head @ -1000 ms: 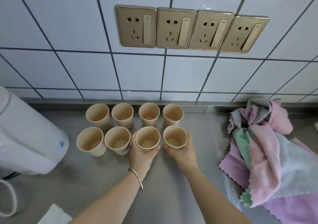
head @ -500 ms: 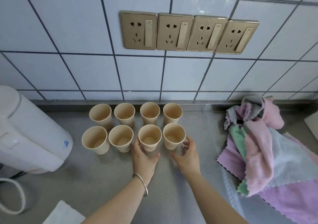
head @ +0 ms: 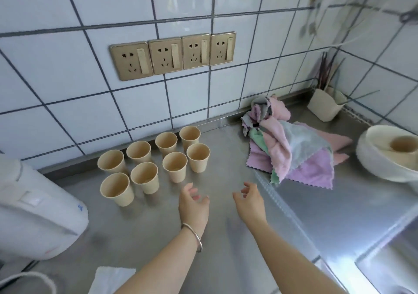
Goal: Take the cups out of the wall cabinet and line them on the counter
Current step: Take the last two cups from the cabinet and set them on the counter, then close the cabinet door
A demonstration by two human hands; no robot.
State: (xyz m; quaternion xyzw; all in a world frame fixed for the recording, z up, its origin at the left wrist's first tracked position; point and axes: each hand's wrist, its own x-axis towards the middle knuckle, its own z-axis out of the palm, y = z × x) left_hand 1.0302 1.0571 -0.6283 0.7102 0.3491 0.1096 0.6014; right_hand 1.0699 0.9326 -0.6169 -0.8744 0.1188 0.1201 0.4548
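Several beige paper cups [head: 175, 166] stand upright in two rows on the steel counter [head: 226, 244], close to the tiled wall. My left hand [head: 193, 205], with a metal bangle on its wrist, hovers in front of the front row, fingers apart and holding nothing. My right hand [head: 250, 200] is beside it to the right, also open and apart from the cups. The nearest cups to my hands are the two at the right end of the front row [head: 198, 157]. No wall cabinet is in view.
A white appliance [head: 34, 210] fills the left side. A heap of pink, purple and grey cloths [head: 294, 151] lies right of the cups. A stack of white bowls [head: 389, 153] and a utensil holder [head: 323, 106] sit far right. A sink edge [head: 384, 264] shows lower right.
Both hands have let go of the two front right cups and drawn back toward me. The view has swung right and tilted, bringing the bowls and corner into sight.
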